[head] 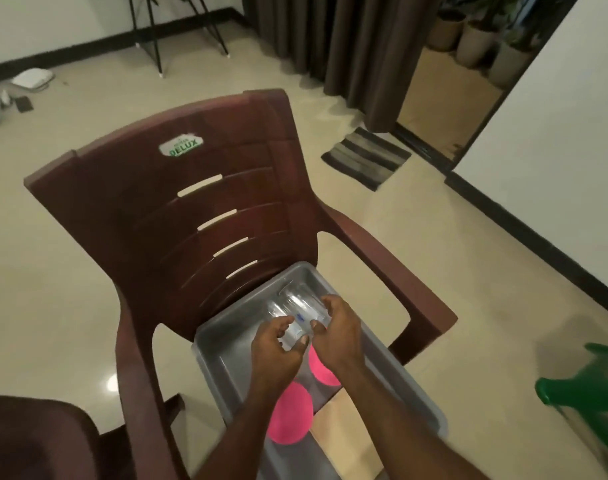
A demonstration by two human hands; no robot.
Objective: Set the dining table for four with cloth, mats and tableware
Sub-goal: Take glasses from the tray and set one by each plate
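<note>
A grey plastic tub (212, 355) sits on the seat of a maroon plastic chair (177, 188). Clear drinking glasses (297, 304) lie on their sides at the tub's far end. My left hand (278, 344) curls its fingers round the near glass. My right hand (337, 327) grips the glasses from the right. Below my forearms lie two pink round items (290, 415) and a beige flat piece (344, 434) in the tub. The blur hides how many glasses there are.
A second maroon chair (35, 438) is at the lower left. Something green (579, 382) is blurred at the right edge. A striped doormat (366, 157) lies by dark curtains (347, 46) and a doorway. A black stand's legs (157, 36) and small items are on the floor far left.
</note>
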